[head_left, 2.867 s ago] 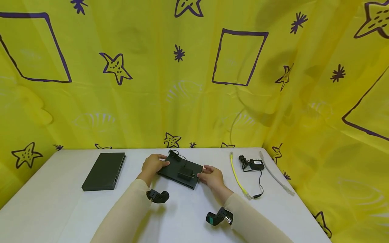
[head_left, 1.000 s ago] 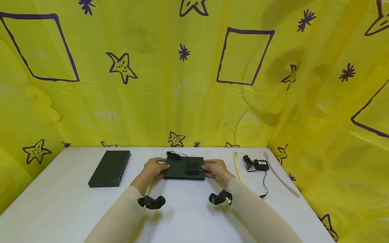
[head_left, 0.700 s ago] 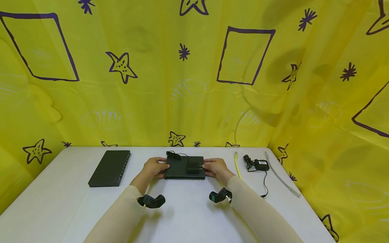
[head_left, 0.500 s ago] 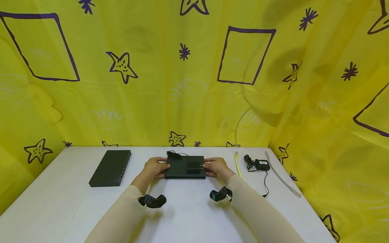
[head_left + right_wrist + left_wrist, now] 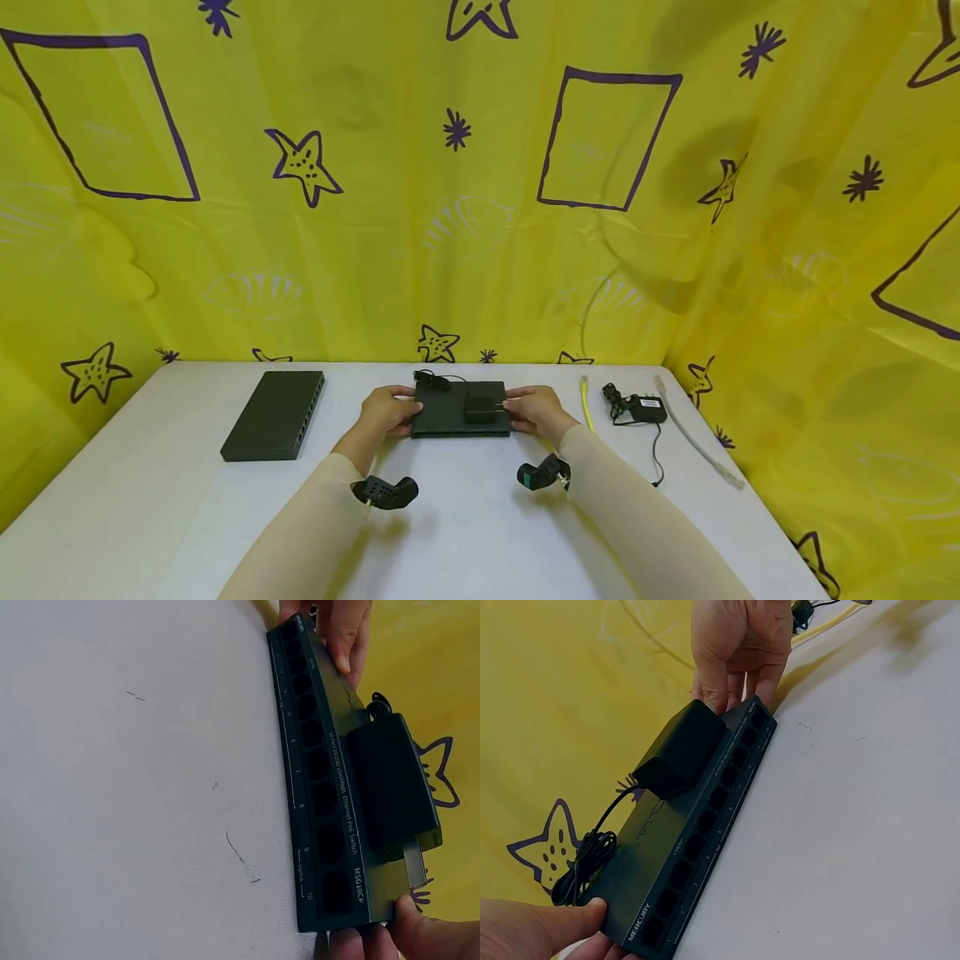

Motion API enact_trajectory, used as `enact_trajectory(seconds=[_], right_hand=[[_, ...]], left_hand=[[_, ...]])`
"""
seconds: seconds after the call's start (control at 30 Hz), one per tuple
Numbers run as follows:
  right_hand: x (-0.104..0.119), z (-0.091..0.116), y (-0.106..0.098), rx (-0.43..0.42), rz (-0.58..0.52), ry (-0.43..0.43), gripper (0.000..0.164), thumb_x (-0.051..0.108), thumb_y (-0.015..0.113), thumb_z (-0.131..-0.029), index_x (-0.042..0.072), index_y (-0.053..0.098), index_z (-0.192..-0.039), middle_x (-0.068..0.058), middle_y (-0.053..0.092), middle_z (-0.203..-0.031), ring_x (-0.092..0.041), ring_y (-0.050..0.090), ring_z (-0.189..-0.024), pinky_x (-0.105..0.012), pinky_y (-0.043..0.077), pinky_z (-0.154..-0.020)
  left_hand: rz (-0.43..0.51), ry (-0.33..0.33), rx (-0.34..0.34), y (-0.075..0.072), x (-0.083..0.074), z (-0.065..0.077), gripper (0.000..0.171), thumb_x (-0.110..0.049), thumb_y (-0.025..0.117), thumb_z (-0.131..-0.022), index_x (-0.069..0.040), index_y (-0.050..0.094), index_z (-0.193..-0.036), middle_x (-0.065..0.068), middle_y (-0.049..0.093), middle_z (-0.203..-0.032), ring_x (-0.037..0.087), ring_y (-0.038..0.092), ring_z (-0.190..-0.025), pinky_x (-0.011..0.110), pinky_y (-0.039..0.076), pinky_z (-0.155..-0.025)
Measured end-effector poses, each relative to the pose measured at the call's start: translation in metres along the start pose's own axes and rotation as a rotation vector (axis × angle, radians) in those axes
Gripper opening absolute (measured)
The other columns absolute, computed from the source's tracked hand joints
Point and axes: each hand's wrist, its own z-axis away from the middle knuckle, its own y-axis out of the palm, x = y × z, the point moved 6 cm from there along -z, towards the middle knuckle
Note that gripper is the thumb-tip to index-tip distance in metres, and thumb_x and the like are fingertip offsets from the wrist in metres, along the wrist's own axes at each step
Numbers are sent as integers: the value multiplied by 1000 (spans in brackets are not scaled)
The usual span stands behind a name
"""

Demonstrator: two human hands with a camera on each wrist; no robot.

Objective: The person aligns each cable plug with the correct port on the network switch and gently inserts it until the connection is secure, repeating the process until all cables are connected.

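Note:
A dark Ethernet switch point(image 5: 442, 414) lies level at the back middle of the table, its row of ports facing me. On its top sits a black power adapter point(image 5: 481, 407), with its coiled cord point(image 5: 432, 380) at the far left corner. My left hand point(image 5: 384, 412) grips the switch's left end, thumb on top and fingers below, as the left wrist view shows. At the other end my right hand point(image 5: 537, 410) pinches it the same way, its thumb point(image 5: 406, 911) near the adapter's metal prongs point(image 5: 415, 862).
A second, larger dark switch point(image 5: 273, 417) lies on the white table point(image 5: 150, 467) to the left. On the right are a yellow network cable point(image 5: 586, 402), another power adapter point(image 5: 648, 408) with its cord, and a grey cable point(image 5: 697, 442). A yellow patterned curtain point(image 5: 375, 250) hangs behind.
Between the first frame and about a second ago, the switch turned from slanted to square with me, adapter on top. Since then both hands have moved it slightly away from me.

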Motion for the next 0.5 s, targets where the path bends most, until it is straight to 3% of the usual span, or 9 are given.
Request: enact_trajectory(seconds=[0.33,0.5], right_hand=[[1,-4,-1,47,-47,8,36,0,65,-92,-2,62,-128,-13,67,-107,-12,62,-76,-29,61,-73],[2,-6,-1,79,-65,-12,37,-2,65,-91,-5,60,-128,-16,69,-109,-13,65,-79,-32,61,-76]], left_hand=[[51,-24,14,1,0,-2,43,-8,69,-91,-3,58,-133,18,61,-106,20,60,-85,27,60,-63],[71,-17,17,2,-1,0,44,-7,68,-92,-2,58,-134,17,60,-104,19,59,-85,27,60,-63]])
